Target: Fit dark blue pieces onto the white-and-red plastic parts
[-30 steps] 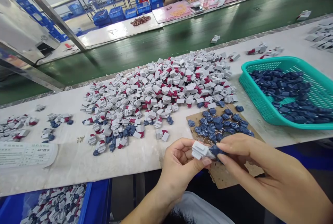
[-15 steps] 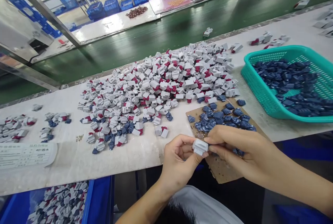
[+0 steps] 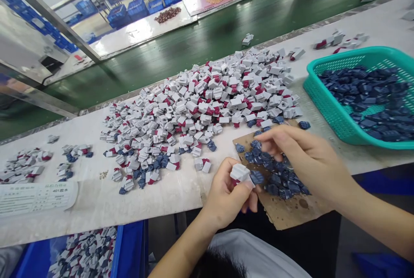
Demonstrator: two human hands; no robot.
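My left hand (image 3: 226, 194) pinches a small white plastic part with a dark blue piece fitted to it (image 3: 243, 173), held at the table's near edge. My right hand (image 3: 304, 157) reaches over a brown cardboard sheet (image 3: 293, 211) covered with small dark blue parts (image 3: 274, 179); its fingers are curled down among those parts, and whether they hold one is hidden. A big heap of white and red parts (image 3: 213, 97) lies on the white table just beyond both hands.
A teal basket (image 3: 326, 101) of dark blue parts stands at the right. A blue bin (image 3: 129, 248) with assembled pieces sits below the table's front left. Smaller groups of parts (image 3: 22, 166) lie far left. A green conveyor belt (image 3: 194, 41) runs behind; another person works beyond it.
My right hand has let go of the white part and moved up and right onto the blue parts on the cardboard. My left hand keeps the assembled piece and has dropped slightly.
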